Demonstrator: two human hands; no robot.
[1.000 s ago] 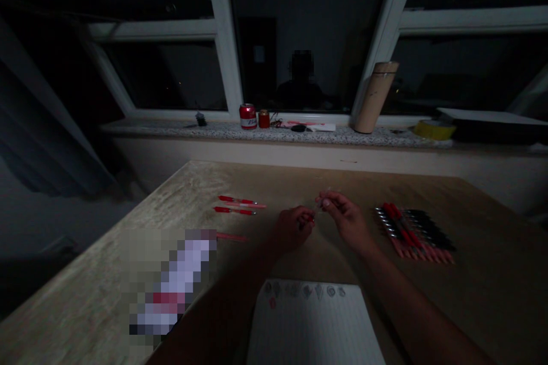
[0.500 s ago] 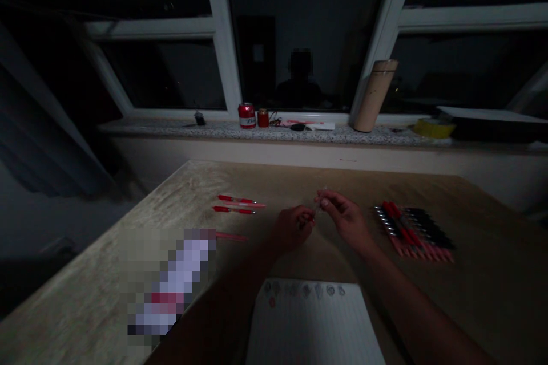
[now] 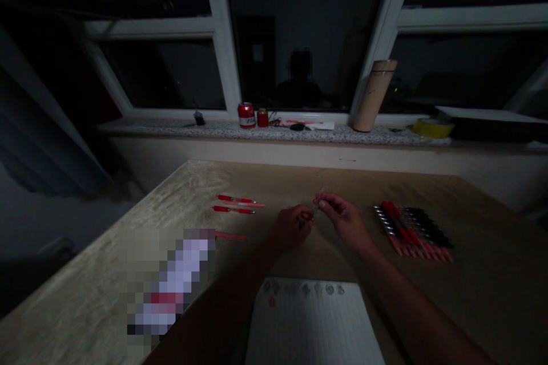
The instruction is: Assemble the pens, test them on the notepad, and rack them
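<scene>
Over the middle of the table, my left hand point(image 3: 291, 225) is closed around a red pen point(image 3: 311, 219); only its red end shows past the fingers. Close beside it, my right hand point(image 3: 342, 217) pinches a small clear piece point(image 3: 317, 203) between thumb and fingertips. The two hands almost meet, and whether the clear piece is joined to the pen I cannot tell. Below them lies a lined sheet of paper point(image 3: 314, 325) with a row of dark scribbles and one red scribble at its top.
Red and pink pens point(image 3: 233, 210) lie to the left, near a blurred-out whitish object point(image 3: 180, 274). At right, several black, red and pink pens point(image 3: 413, 231) are grouped. The windowsill point(image 3: 222, 131) behind holds a red can point(image 3: 246, 116), a tall flask point(image 3: 375, 97) and yellow tape point(image 3: 432, 128).
My right hand has dropped very slightly. Both hands keep their closed grips, and the pens and paper stay where they were.
</scene>
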